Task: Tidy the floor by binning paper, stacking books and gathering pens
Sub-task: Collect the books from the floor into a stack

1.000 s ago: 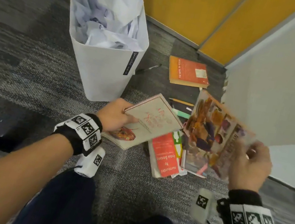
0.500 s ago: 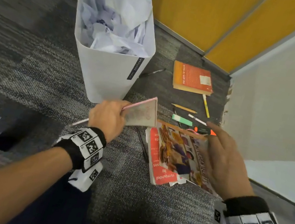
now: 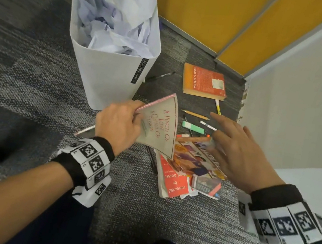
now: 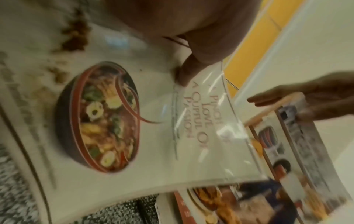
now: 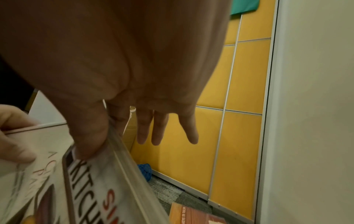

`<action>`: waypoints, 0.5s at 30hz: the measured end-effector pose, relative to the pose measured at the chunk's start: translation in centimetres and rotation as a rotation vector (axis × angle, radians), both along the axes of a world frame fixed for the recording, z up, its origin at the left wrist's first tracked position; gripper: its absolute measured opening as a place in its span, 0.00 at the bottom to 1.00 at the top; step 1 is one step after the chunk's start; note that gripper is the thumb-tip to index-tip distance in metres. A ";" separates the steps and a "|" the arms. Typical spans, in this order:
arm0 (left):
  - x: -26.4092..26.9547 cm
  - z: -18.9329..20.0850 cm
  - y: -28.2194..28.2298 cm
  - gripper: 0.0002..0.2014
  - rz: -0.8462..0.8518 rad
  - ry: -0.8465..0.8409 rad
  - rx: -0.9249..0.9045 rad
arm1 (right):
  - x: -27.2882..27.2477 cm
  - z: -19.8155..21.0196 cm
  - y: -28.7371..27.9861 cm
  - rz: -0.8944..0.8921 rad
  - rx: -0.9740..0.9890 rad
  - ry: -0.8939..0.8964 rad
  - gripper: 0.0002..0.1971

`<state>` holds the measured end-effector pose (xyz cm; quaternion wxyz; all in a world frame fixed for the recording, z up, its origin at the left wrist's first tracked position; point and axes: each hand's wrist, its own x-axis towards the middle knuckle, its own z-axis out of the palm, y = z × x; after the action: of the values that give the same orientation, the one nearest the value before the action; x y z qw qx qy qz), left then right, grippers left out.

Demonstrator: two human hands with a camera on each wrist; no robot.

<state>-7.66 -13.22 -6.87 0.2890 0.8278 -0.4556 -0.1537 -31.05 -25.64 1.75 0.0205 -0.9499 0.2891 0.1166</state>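
Grey carpet (image 3: 33,82), yellow wall panels (image 3: 207,11); left grip (image 3: 118,124) clutching cookbook (image 3: 160,128), right grip (image 3: 240,155) spread flat.

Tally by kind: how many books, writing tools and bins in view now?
Books: 4 (cream cookbook, kitchen cookbook, red book, orange book)
Writing tools: 7 (black pen, yellow highlighter, pencil, white pen, green highlighter, orange marker, pink pencil)
Bin: 1
Total: 12 plainly visible; darker pens unclear

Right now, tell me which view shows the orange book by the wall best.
The head view: the orange book lies whole on the carpet, its cover visible. The right wrist view catches only one corner of it at the bottom edge; the left wrist view misses it.
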 end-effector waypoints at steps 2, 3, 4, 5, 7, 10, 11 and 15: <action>0.8 -0.1 0.1 0.06 -0.034 0.267 0.004 | 0.2 -0.3 -0.4 0.023 0.050 -0.029 0.11; 1.0 0.0 0.3 0.06 -0.046 0.349 0.007 | 0.3 -0.3 -0.7 0.009 0.093 -0.051 0.10; 1.2 0.0 0.4 0.07 -0.044 0.315 0.013 | 0.3 -0.3 -0.8 -0.028 0.144 -0.076 0.09; 1.3 -0.2 0.6 0.09 -0.025 0.218 0.018 | 0.2 -0.2 -1.0 -0.070 0.186 -0.093 0.08; 1.4 -0.6 1.1 0.11 0.062 0.031 0.026 | -0.4 0.4 -1.2 -0.126 0.195 -0.087 0.10; 1.7 -1.1 1.5 0.08 0.170 -0.039 0.069 | -1.8 1.3 -0.8 -0.155 0.115 -0.030 0.12; 2.0 -1.1 1.4 0.07 0.190 -0.038 0.077 | -2.0 1.6 -0.6 -0.140 0.078 -0.012 0.11; 2.3 -1.6 0.7 0.10 0.154 0.200 0.023 | -1.2 1.9 -0.1 0.004 0.104 -0.082 0.10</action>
<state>-5.41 -12.54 -8.43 0.3344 0.8441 -0.3578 -0.2182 -32.23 -25.74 3.64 0.0813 -0.9521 0.2798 0.0924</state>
